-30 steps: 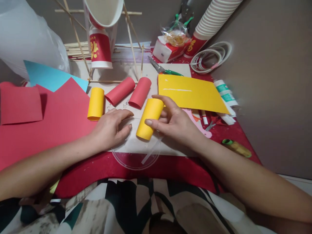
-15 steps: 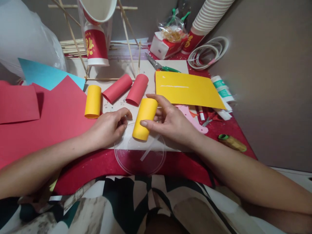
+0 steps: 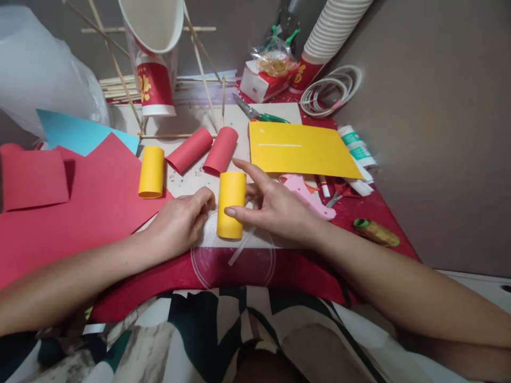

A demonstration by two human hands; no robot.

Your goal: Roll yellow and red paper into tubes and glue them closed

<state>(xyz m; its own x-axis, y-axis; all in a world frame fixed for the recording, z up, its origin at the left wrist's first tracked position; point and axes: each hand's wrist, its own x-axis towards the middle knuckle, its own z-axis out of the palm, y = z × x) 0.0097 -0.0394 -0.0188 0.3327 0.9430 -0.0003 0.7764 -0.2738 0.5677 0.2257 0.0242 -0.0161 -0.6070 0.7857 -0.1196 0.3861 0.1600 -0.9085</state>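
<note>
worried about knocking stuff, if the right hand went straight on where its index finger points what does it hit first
Probably the nearer red paper roll: the right hand, holding the yellow roll, points its index finger up-left at it across a short bare gap. Depth is hard to judge.

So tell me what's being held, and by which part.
The right hand pinches the yellow paper tube across its middle; the left hand rests beside it.

i count two yellow rolls [image 3: 230,191] [image 3: 151,171], two red rolls [image 3: 189,150] [image 3: 221,150], one yellow sheet [image 3: 299,149], one blue sheet [image 3: 80,133], one pair of scissors [image 3: 257,113].
</note>
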